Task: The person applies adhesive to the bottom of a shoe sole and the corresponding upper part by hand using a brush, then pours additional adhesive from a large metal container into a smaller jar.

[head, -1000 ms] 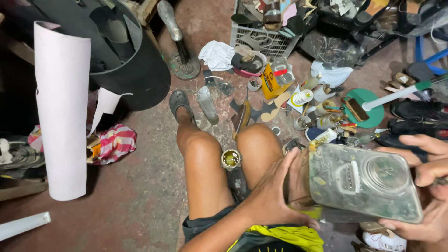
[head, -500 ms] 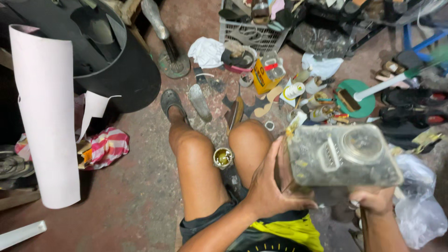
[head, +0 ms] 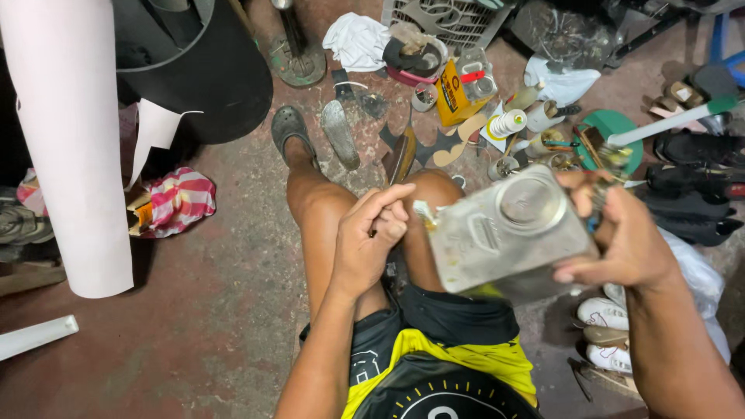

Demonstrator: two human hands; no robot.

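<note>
My right hand [head: 621, 240] grips a grey rectangular metal can [head: 508, 233] with a round lid and a flat handle on top, tilted over my right knee. My left hand [head: 371, 240] is closed in a fist next to the can's left corner, resting between my bare knees; a small thin object seems pinched in its fingers, too small to name. I sit with my left foot in a dark sandal [head: 289, 130]. A small pale tab sticks out at the can's near corner.
A big white paper roll [head: 74, 147] and a black drum [head: 198, 70] stand at left. A shoe sole [head: 340, 133], small tins, a yellow box [head: 454, 97], a green lid [head: 617, 132], rags and shoes [head: 691, 182] litter the red floor ahead and at right.
My left hand has let go of the can's left side and closed into a fist at its corner. The can now rests in my right hand alone, shifted left and lower.
</note>
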